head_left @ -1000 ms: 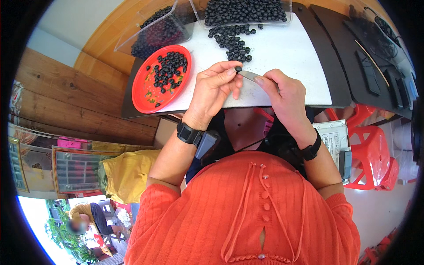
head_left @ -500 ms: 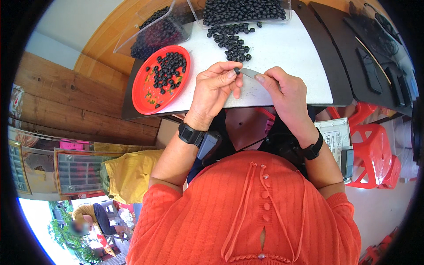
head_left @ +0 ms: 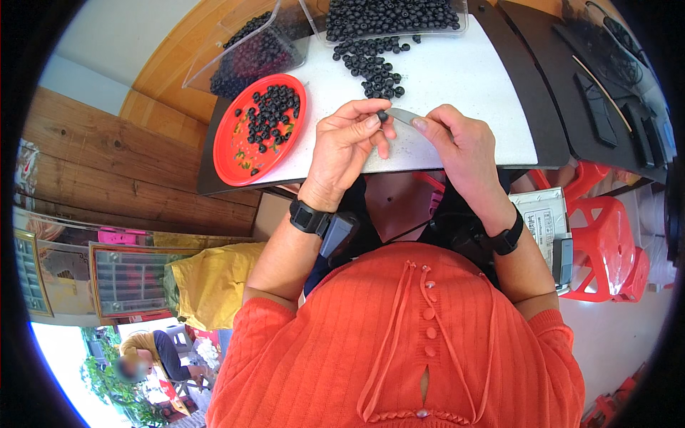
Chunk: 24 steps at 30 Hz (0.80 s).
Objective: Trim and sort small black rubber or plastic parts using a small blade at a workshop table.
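Note:
Above the near edge of a white board, my left hand pinches one small black bead between thumb and fingertips. My right hand grips a small knife, its handle hidden in the fingers. The blade points left, its tip at or very near the bead. Beyond my hands, a trail of loose black beads lies on the board. Left of them rests a red plate with more black beads on its patterned face.
Two clear plastic boxes of black beads, one at the far middle and one at the far left, bound the work area. A dark table is at right, with red stools below. A person sits at lower left.
The bead between my left fingers looks slightly turned, and the knife blade has tilted a little. Both hands stay in nearly the same place.

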Tool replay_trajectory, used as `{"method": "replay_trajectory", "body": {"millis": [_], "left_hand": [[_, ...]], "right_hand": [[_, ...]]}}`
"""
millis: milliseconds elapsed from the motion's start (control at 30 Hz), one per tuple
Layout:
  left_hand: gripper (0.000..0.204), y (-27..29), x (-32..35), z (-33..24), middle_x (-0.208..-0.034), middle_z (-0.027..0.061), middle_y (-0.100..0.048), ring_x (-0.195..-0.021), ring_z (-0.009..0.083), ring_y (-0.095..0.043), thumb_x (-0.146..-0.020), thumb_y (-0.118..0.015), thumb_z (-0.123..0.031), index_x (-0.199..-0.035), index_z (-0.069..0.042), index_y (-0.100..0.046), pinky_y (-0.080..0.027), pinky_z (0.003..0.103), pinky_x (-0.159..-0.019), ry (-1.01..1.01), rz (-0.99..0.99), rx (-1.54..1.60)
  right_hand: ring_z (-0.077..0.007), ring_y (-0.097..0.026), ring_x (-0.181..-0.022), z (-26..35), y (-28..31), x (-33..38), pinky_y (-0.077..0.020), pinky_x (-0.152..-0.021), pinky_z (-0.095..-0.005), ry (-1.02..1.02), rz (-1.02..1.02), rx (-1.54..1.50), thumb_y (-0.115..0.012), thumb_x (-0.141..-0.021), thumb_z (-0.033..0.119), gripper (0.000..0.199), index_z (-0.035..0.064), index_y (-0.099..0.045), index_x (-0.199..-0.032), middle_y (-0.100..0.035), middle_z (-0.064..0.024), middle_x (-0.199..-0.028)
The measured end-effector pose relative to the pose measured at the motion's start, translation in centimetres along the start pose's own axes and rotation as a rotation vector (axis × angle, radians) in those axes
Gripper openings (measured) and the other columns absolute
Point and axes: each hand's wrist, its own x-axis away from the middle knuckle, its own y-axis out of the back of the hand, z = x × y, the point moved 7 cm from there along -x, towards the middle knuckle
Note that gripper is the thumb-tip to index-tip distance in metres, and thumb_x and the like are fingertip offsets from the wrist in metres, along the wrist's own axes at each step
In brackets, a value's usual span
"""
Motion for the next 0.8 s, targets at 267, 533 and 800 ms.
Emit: {"method": "replay_trajectory", "body": {"millis": [267,533,800], "left_hand": [[0.031,0.00,0.21,0.10,-0.102,0.0223,-0.065,-0.081,0.0259,-0.066,-0.096,-0.057,-0.005,-0.125,0.006,-0.061,-0.053,0.030,-0.065,0.001,0.018,0.009],[0.031,-0.18,0.16,-0.02,-0.104,0.0232,-0.065,-0.088,0.0292,-0.067,-0.097,-0.056,-0.006,-0.125,0.006,-0.060,-0.055,0.029,-0.063,-0.020,0.037,-0.018],[0.029,0.16,0.13,0.15,-0.102,0.0246,-0.066,-0.086,0.0273,-0.066,-0.098,-0.055,-0.007,-0.124,0.005,-0.060,-0.054,0.030,-0.065,-0.021,0.045,-0.006]], "right_hand": [[-0.0273,-0.062,-0.052,0.10,-0.09,-0.03,-0.0443,-0.051,-0.0381,-0.003,0.019,0.008,-0.064,-0.093,0.030,0.025,0.0073,-0.065,-0.083,-0.061,-0.0107,-0.058],[-0.0279,-0.063,-0.054,0.27,0.09,-0.11,-0.0454,-0.052,-0.0384,0.002,0.033,0.026,-0.063,-0.093,0.026,0.022,0.0074,-0.066,-0.083,-0.063,-0.0108,-0.061],[-0.0277,-0.064,-0.055,0.27,0.00,-0.12,-0.0461,-0.053,-0.0384,0.004,0.032,0.021,-0.063,-0.093,0.026,0.022,0.0077,-0.065,-0.081,-0.064,-0.0105,-0.061]]}}
